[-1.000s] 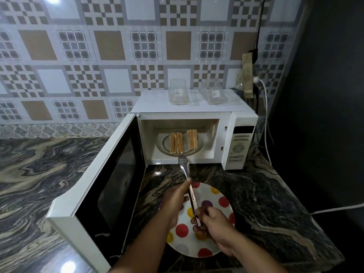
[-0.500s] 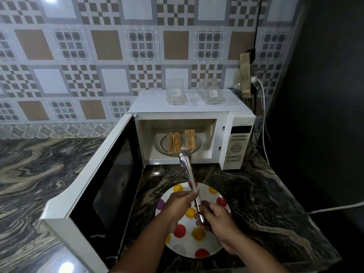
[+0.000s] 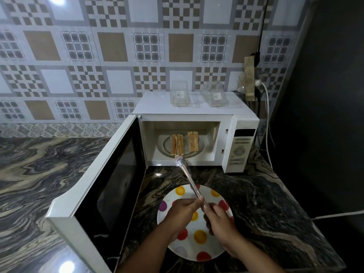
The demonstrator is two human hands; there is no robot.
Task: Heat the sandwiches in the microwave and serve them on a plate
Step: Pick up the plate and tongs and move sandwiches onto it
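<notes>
Two sandwiches [image 3: 185, 143] stood on edge, side by side but apart, on the round glass turntable [image 3: 163, 143] inside the microwave [image 3: 197, 113]. Each showed several toasted slices pressed together. The microwave's one door [image 3: 94, 186] hung wide open to the left, its dark window facing the worktop [image 3: 256, 194].

One pair of metal tongs [image 3: 188, 176] slanted up from the hands toward the oven mouth, its tips at the front lip just below the left sandwich; whether they touched it could not be told. The left hand [image 3: 182, 211] pinched the tongs' shaft between thumb and fingertips. The right hand [image 3: 220, 219] had its fingers curled round the handle end, just beside the left. Both hands hovered over one white plate [image 3: 214, 196] dotted with red, yellow and purple spots, which lay on the dark marbled worktop in front of the microwave.

On top of the microwave sat two clear plastic boxes [image 3: 179, 94], each with a small white label whose print was too small to read. The control panel [image 3: 239, 146] on the right of the oven carried lettering that was also unreadable. One white cable [image 3: 267, 115] dropped from a wall socket behind, and another ran along the worktop's right edge. Patterned tiles [image 3: 78, 56] covered the wall.
</notes>
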